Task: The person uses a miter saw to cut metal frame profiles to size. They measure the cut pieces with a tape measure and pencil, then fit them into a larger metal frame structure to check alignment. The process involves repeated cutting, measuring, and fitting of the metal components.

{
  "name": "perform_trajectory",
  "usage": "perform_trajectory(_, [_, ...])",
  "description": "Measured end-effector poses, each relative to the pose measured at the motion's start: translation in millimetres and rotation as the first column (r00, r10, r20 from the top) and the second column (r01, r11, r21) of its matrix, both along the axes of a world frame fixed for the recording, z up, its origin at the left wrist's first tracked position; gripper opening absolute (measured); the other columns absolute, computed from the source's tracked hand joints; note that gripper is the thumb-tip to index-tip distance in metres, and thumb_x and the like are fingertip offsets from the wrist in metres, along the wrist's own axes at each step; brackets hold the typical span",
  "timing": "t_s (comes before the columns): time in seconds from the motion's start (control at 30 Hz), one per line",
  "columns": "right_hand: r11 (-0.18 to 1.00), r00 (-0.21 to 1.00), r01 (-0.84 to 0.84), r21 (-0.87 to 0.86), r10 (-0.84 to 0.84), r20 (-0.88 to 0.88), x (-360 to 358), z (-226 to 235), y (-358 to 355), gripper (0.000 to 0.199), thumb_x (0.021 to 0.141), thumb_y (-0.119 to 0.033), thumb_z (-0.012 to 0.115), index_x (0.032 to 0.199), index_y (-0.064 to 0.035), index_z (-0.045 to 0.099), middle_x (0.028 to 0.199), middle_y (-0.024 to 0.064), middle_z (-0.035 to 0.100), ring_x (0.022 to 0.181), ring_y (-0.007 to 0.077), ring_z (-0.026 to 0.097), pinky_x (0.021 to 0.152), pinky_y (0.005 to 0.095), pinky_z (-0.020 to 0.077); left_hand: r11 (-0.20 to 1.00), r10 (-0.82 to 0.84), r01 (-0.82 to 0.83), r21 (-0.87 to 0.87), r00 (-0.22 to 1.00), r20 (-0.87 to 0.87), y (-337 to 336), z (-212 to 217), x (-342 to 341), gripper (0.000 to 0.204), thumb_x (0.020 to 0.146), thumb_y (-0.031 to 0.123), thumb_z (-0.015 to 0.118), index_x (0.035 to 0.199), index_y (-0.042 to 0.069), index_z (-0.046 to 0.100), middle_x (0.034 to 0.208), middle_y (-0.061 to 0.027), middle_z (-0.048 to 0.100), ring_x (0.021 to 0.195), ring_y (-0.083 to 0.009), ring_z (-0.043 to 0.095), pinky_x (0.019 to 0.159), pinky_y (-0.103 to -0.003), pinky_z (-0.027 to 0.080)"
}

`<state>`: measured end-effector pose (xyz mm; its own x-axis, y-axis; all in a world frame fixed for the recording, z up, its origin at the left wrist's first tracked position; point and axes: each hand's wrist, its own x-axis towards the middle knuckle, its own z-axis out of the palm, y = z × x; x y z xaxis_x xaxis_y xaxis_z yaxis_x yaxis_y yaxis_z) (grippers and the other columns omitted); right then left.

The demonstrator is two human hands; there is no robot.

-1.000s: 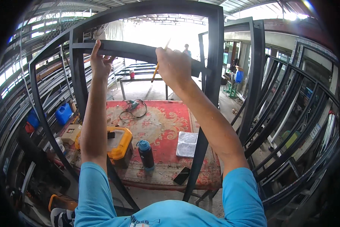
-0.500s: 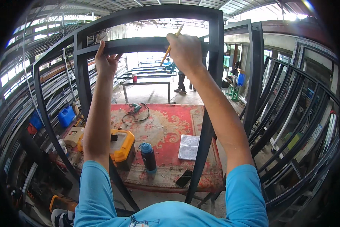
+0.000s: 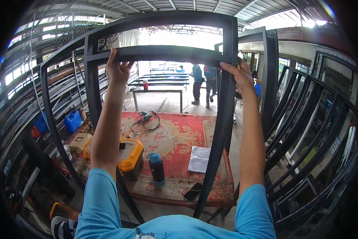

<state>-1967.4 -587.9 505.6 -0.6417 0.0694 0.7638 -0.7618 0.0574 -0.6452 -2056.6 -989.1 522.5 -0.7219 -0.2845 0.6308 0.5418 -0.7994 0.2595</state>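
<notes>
Upright in front of me stands a dark grey metal frame (image 3: pixel 228 99) with a crossbar (image 3: pixel 167 53) below its top rail. My left hand (image 3: pixel 118 71) is closed on the crossbar near its left end, thumb up along the near face and fingers beneath. At the crossbar's right end my right hand (image 3: pixel 242 77) grips the right upright, its thumb laid across the near face. A short yellow bit of a pencil (image 3: pixel 238 67) shows among the right hand's fingers; the rest of it is hidden.
Beyond the frame, a red patterned cloth (image 3: pixel 179 129) covers a table holding a yellow-lidded toolbox (image 3: pixel 130 154), a blue bottle (image 3: pixel 156 169), an open notebook (image 3: pixel 199 159), a phone (image 3: pixel 193 191) and a corded power tool (image 3: pixel 146 116). More frames (image 3: pixel 306 131) lean at right. Two people (image 3: pixel 204 81) stand farther back.
My right hand has moved from the crossbar, where the pencil was raised, rightward and down to the right upright. My left hand stays on the crossbar. A second person has come into fuller view.
</notes>
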Motion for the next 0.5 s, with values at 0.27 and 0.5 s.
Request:
perform_trajectory(0.27, [0.949, 0.962, -0.27, -0.162, 0.273, -0.009, -12.0, -3.1, 3.6, 0.04, 0.074, -0.012, 0.082, 0.107, -0.0008, 0.062, 0.092, 0.0082, 0.069, 0.078, 0.0169, 0.069, 0.069, 0.0297, 0.0597, 0.999, 0.014, -0.015, 0.033, 1.0, 0.026, -2.1, -8.3, 3.3, 0.055, 0.083, 0.034, 0.077, 0.123, 0.006, 0.052, 0.124, -0.0107, 0.052, 0.12, -0.0318, 0.051, 0.102, -0.06, 0.042])
perform_trajectory(0.5, [0.873, 0.923, -0.357, -0.331, 0.385, 0.018, -25.2, -3.8, 5.5, 0.028, 0.075, -0.01, 0.082, 0.097, -0.0028, 0.067, 0.088, 0.0088, 0.07, 0.071, 0.0189, 0.07, 0.067, 0.0323, 0.062, 0.999, -0.005, 0.003, 0.037, 0.999, 0.043, 3.3, -8.1, 10.3, 0.054, 0.083, 0.028, 0.076, 0.124, 0.002, 0.051, 0.124, -0.0141, 0.051, 0.12, -0.0337, 0.05, 0.105, -0.062, 0.039])
